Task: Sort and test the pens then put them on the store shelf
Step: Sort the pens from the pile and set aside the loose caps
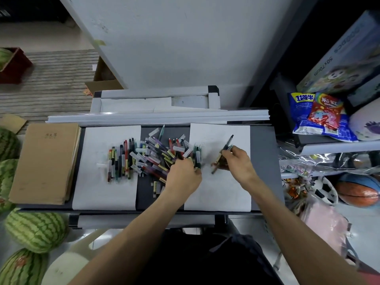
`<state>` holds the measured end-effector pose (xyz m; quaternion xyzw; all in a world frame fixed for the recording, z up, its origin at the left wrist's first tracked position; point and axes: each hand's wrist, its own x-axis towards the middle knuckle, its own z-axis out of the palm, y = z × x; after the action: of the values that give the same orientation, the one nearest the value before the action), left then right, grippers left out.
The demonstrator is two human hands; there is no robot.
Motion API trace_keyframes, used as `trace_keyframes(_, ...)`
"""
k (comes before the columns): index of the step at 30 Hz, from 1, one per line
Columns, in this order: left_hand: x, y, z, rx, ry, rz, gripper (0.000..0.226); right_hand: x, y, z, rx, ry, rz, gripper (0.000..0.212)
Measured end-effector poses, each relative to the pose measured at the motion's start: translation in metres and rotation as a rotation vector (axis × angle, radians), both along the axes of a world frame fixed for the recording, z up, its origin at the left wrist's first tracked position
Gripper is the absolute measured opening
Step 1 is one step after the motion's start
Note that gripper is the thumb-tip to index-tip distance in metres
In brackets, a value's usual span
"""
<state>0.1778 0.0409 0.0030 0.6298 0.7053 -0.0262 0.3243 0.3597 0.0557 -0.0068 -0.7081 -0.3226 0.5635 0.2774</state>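
Note:
A loose heap of pens and clear caps (158, 153) lies on the dark table between two white sheets. On the left sheet (107, 182) a row of sorted pens (121, 161) lies side by side. My left hand (184, 175) reaches into the heap's right edge, its fingers pinching a pen (197, 159). My right hand (236, 161) hovers over the right sheet (218, 192) and grips a bundle of dark pens (223, 154), their tips sticking out up-right and down-left.
A brown notebook stack (47, 161) sits at the table's left end. Watermelons (35, 229) crowd the floor at left. Store shelves (329, 149) at right hold snack bags (322, 118), boxes and balls (357, 192). White boards (158, 116) line the table's far edge.

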Motion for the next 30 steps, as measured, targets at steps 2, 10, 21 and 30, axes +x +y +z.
trace_keyframes(2,0.006,0.001,-0.003,0.009,0.006,0.043,0.041,0.002,-0.002,0.002,-0.029,0.147,-0.056,0.018)
trace_keyframes(10,0.000,0.012,-0.008,0.040,-0.043,0.214,0.043,-0.012,-0.007,0.002,-0.248,0.424,-0.175,0.018)
trace_keyframes(21,-0.011,-0.008,0.001,0.089,-0.074,0.344,0.039,-0.048,0.007,-0.006,-0.015,-0.332,0.392,0.036)
trace_keyframes(30,-0.025,-0.006,0.005,0.122,-0.057,0.367,0.042,-0.069,0.012,-0.007,0.106,-0.620,0.512,0.028)
